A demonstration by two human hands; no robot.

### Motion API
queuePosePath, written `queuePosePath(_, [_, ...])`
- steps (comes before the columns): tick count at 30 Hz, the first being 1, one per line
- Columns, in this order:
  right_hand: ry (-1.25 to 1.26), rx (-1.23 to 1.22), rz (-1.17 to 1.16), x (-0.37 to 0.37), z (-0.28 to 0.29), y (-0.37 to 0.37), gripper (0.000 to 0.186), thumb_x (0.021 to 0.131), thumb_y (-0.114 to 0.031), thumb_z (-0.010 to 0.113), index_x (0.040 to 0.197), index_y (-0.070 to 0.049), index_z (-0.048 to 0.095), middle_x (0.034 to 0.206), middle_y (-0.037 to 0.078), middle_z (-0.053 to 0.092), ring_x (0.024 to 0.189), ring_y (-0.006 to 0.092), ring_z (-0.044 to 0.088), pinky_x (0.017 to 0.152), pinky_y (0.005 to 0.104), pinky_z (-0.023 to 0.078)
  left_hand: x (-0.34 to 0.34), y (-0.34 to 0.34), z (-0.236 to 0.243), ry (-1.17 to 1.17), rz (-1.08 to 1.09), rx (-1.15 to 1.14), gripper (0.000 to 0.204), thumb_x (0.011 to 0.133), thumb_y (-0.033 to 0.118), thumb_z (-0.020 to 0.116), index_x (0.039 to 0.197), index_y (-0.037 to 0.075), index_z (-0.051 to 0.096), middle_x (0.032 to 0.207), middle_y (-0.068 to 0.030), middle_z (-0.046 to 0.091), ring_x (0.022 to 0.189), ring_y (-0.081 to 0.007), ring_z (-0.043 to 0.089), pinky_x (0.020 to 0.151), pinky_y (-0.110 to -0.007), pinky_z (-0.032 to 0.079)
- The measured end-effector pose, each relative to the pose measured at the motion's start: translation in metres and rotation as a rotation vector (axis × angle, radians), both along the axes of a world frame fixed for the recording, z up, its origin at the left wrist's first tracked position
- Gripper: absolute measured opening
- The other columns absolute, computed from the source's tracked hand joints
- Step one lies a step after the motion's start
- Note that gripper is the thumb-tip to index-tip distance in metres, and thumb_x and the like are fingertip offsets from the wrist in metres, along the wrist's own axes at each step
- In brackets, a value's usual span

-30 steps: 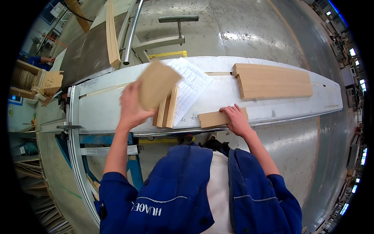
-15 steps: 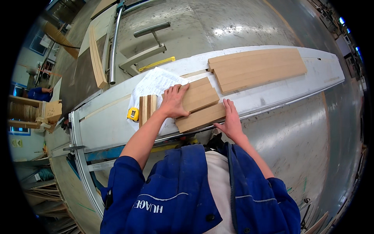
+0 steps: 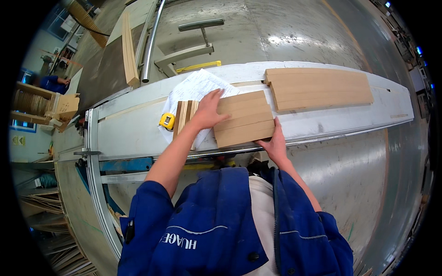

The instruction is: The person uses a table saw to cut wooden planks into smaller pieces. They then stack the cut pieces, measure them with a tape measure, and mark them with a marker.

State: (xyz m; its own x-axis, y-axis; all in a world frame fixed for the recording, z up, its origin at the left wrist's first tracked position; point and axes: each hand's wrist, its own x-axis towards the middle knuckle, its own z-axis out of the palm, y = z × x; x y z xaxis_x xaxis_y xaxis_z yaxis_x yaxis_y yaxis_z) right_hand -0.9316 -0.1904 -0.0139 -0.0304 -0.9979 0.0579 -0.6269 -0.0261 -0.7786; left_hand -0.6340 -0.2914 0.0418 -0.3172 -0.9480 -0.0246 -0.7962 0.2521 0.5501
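Observation:
Light brown wooden boards [image 3: 245, 115] lie side by side in front of me, their long edges meeting along a thin seam. My left hand [image 3: 209, 110] rests against their left end, thumb on the edge and fingers apart, stretched toward the paper. At the near right corner, my right hand [image 3: 276, 145] grips the boards, fingers along the right end and thumb at the near edge. Just left of my left hand stand several striped wood strips [image 3: 183, 117], beside a yellow tape measure [image 3: 167, 121]. Under them spreads a written paper sheet [image 3: 195, 87].
The long pale table [image 3: 124, 138] has a metal rail along its near edge. More wooden boards [image 3: 320, 89] lie on its right part. Beyond it stand a roller support [image 3: 201, 25] and a metal bar [image 3: 154, 41]. Far left, another person's blue sleeve [image 3: 51, 83] shows.
The near board has moved up against the farther one, closing the gap and lining up their ends. My left hand has shifted from the board's top to its left end.

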Motion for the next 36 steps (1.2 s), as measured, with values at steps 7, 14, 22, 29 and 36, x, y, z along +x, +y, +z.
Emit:
queuePosePath(7, [0.007, -0.017, 0.009, 0.005, 0.003, -0.004, 0.112, 0.070, -0.030, 0.097, 0.156, 0.007, 0.035, 0.149, 0.028, 0.054, 0.136, 0.0417, 0.055, 0.114, 0.0443, 0.046, 0.003, 0.080, -0.096, 0.609, 0.465, 0.000, 0.089, 0.096, 0.022, 0.071, 0.163, -0.007, 0.019, 0.167, -0.0287, 0.029, 0.155, -0.0378, 0.033, 0.127, -0.043, 0.027])
queuePosePath(14, [-0.041, -0.016, -0.015, 0.017, -0.001, -0.014, 0.108, 0.068, -0.023, 0.097, 0.153, 0.006, 0.039, 0.146, 0.026, 0.056, 0.133, 0.0412, 0.057, 0.113, 0.0443, 0.046, -0.018, 0.077, -0.081, 0.578, 0.404, -0.037, 0.094, 0.097, 0.018, 0.069, 0.164, -0.008, 0.009, 0.169, -0.0301, 0.023, 0.156, -0.0398, 0.029, 0.129, -0.044, 0.024])
queuePosePath(22, [0.021, -0.015, 0.050, 0.012, 0.010, -0.027, 0.112, 0.071, -0.032, 0.095, 0.156, 0.009, 0.034, 0.149, 0.031, 0.052, 0.141, 0.0395, 0.051, 0.118, 0.0435, 0.041, -0.012, 0.052, -0.087, 0.543, 0.484, -0.068, 0.104, 0.093, 0.020, 0.075, 0.164, -0.008, 0.005, 0.168, -0.0327, 0.021, 0.157, -0.0424, 0.025, 0.129, -0.045, 0.021])
queuePosePath(29, [-0.011, 0.029, 0.028, 0.016, -0.015, -0.101, 0.093, 0.090, -0.026, 0.078, 0.158, 0.011, 0.028, 0.158, 0.033, 0.042, 0.146, 0.0440, 0.045, 0.121, 0.0458, 0.038, -0.017, 0.044, -0.097, 0.633, 0.419, -0.082, 0.104, 0.093, 0.017, 0.074, 0.165, -0.007, 0.003, 0.170, -0.0317, 0.017, 0.159, -0.0415, 0.020, 0.130, -0.044, 0.019])
queuePosePath(36, [-0.061, 0.177, 0.024, 0.018, -0.016, -0.136, 0.083, 0.091, -0.018, 0.071, 0.159, 0.006, 0.031, 0.154, 0.031, 0.049, 0.141, 0.0434, 0.050, 0.119, 0.0449, 0.041, -0.015, 0.045, -0.094, 0.625, 0.419, -0.062, 0.105, 0.093, 0.017, 0.074, 0.166, -0.005, 0.000, 0.171, -0.0305, 0.016, 0.158, -0.0424, 0.021, 0.130, -0.045, 0.018])
